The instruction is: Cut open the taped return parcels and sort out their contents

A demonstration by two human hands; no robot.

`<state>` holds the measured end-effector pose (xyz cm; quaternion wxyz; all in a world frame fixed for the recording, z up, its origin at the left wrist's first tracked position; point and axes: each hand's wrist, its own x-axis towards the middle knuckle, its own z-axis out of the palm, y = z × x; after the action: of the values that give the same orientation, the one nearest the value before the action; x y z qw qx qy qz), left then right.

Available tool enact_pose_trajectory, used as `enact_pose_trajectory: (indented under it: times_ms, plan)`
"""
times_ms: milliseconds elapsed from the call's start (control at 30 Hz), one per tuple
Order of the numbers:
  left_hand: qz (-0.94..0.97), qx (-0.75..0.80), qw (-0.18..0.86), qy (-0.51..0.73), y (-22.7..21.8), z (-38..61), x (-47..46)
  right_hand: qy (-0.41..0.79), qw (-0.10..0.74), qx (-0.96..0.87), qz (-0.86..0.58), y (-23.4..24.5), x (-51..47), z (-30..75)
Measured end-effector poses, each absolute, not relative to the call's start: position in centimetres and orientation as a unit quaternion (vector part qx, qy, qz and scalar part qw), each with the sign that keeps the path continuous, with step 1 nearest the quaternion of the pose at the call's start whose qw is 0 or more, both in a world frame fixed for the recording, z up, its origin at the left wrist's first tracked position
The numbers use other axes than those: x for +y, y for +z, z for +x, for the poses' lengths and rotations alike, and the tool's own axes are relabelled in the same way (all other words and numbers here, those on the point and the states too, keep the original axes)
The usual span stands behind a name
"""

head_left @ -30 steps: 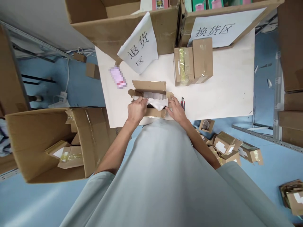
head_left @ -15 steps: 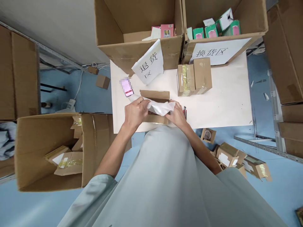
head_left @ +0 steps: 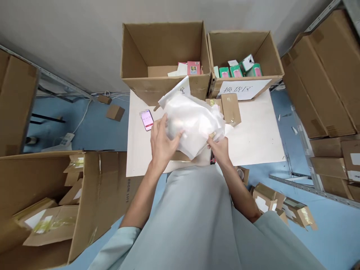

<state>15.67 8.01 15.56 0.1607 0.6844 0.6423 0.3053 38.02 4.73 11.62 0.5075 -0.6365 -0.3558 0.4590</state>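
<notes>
I hold a white translucent plastic bag (head_left: 194,122) lifted above the white table (head_left: 253,138). My left hand (head_left: 161,144) grips the bag's left side with fingers curled round it. At the bag's lower right corner, my right hand (head_left: 221,150) pinches it. What is inside the bag is blurred. The small opened cardboard box (head_left: 177,155) lies under the bag, mostly hidden by it. A phone with a pink screen (head_left: 147,120) lies on the table just left of my left hand.
Two open cartons stand at the table's back: the left carton (head_left: 165,60) and the right carton (head_left: 244,56) hold small boxes. Taped parcels (head_left: 230,108) sit behind the bag. A big carton (head_left: 56,202) stands at my left; more parcels (head_left: 278,204) lie on the blue floor.
Both hands have pulled the white bag out of the small box and raised it. My head has tilted up, showing more of the back cartons.
</notes>
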Motion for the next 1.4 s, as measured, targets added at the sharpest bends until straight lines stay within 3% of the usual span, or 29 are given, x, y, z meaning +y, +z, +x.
enact_pose_trajectory:
  times_ms: [133,267,400,567,767,967,1067,1300,1400]
  plan:
    - [0.586,0.703,0.254,0.312,13.5,16.4,7.6,0.463,0.558,-0.267,-0.634,11.9,5.2,38.2]
    - [0.469,0.690,0.473,0.283,11.4,17.1,8.8,0.464,0.573,-0.248,-0.628,10.8,5.6,37.8]
    - [0.325,0.601,0.640,0.352,10.5,18.2,10.2,0.485,0.587,-0.234,-0.604,9.5,5.4,37.6]
    - [0.296,0.578,0.630,0.427,10.8,18.2,10.8,0.561,0.504,-0.339,-0.562,8.7,4.5,42.1]
    - [0.332,0.586,0.590,0.445,10.4,17.7,11.0,0.305,0.502,-0.451,-0.672,10.7,4.2,45.7]
    - [0.371,0.573,0.577,0.449,9.4,19.7,10.3,0.265,0.363,-0.662,-0.600,10.5,6.1,37.6]
    - [0.382,0.553,0.586,0.452,9.3,19.9,9.7,0.278,0.341,-0.653,-0.616,8.8,6.5,34.9]
    - [0.325,0.552,0.632,0.436,8.2,18.1,8.4,0.426,0.407,-0.581,-0.562,6.5,6.5,35.0]
    - [0.302,0.531,0.660,0.438,7.4,17.8,7.8,0.434,0.401,-0.596,-0.544,6.5,6.7,35.6]
